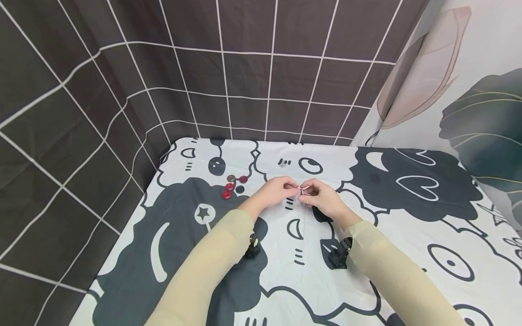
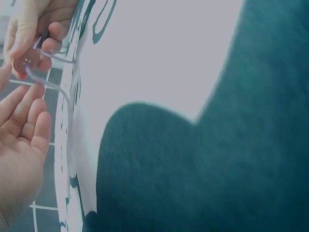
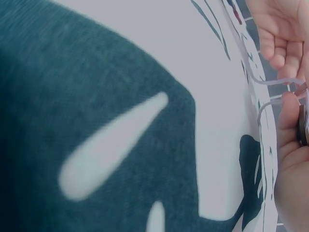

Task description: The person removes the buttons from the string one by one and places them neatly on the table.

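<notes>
In the head view my left hand (image 1: 273, 189) and right hand (image 1: 324, 198) meet above the cloth, fingertips nearly touching. Between them is a small reddish-brown button (image 2: 26, 61) with holes and a thin lavender string (image 2: 66, 111) at its face. My right thumb and fingers pinch this button; a darker button (image 3: 302, 126) also sits in that hand. The left thumb and index fingertip are at the string close to the button, partly cut off in the left wrist view, while the other left fingers lie loosely bent. String ends hang down toward the cloth.
Several loose buttons lie left of my hands: a brown one (image 1: 231, 178), a dark one (image 1: 240, 189) and red ones, among them a red button (image 1: 226, 195). A cartoon-patterned cloth (image 1: 281, 258) covers the surface. A dark grid curtain (image 1: 244, 72) rises behind.
</notes>
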`<action>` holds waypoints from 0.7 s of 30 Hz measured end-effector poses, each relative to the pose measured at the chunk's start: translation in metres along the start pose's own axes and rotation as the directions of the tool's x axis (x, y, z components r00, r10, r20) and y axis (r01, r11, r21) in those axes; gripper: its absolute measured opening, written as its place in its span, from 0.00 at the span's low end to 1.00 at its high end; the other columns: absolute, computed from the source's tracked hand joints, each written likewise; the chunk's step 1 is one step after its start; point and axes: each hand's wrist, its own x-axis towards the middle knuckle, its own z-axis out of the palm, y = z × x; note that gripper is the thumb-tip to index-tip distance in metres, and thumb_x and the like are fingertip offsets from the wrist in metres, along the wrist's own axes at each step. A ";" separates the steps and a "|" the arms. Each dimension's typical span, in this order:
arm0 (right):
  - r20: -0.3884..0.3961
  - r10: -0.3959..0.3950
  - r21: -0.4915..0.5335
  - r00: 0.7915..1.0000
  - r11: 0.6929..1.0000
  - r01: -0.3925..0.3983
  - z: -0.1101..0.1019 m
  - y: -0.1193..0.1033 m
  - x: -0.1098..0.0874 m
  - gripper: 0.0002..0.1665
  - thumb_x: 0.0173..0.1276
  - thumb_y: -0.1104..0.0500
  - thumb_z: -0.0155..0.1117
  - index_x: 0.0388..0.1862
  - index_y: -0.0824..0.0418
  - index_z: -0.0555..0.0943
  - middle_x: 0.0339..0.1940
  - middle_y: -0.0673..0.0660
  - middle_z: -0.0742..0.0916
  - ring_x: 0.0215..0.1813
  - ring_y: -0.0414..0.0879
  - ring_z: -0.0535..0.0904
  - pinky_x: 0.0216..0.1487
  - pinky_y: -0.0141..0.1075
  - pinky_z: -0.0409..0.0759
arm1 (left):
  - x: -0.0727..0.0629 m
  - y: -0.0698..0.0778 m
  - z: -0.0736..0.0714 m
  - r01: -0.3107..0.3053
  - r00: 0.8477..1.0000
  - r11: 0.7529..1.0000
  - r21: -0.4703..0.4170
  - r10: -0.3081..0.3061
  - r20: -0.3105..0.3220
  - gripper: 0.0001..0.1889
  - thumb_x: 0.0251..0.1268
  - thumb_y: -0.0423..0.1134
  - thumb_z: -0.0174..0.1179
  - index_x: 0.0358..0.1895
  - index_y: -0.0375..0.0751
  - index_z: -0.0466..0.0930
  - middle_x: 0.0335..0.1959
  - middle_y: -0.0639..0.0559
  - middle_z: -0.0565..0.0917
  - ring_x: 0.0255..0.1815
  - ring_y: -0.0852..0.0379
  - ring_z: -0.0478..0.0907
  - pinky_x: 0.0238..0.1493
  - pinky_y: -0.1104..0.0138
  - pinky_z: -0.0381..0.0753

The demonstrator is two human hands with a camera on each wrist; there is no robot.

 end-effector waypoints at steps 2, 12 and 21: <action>0.000 -0.005 -0.003 1.000 1.000 0.005 0.000 0.000 0.000 0.21 0.59 0.60 0.70 0.48 0.66 0.75 0.33 0.58 0.84 0.28 0.44 0.78 0.29 0.34 0.77 | 0.001 0.001 0.001 -0.008 1.000 1.000 -0.019 0.008 0.007 0.15 0.65 0.46 0.58 0.50 0.43 0.80 0.40 0.55 0.82 0.42 0.62 0.77 0.47 0.70 0.73; -0.008 0.002 -0.006 1.000 1.000 -0.002 -0.001 0.000 0.002 0.22 0.58 0.60 0.70 0.47 0.65 0.74 0.33 0.59 0.84 0.27 0.45 0.78 0.29 0.34 0.77 | 0.002 0.005 0.005 -0.006 1.000 0.997 -0.073 0.007 0.019 0.14 0.66 0.44 0.57 0.50 0.41 0.80 0.41 0.54 0.82 0.43 0.62 0.77 0.47 0.71 0.73; -0.009 -0.012 -0.011 1.000 1.000 0.012 -0.002 -0.002 0.001 0.20 0.57 0.61 0.70 0.45 0.67 0.73 0.34 0.59 0.83 0.28 0.46 0.78 0.30 0.38 0.79 | 0.003 0.006 0.006 -0.024 1.000 0.995 -0.092 0.025 0.014 0.14 0.66 0.46 0.58 0.48 0.42 0.81 0.39 0.56 0.82 0.41 0.63 0.77 0.46 0.71 0.73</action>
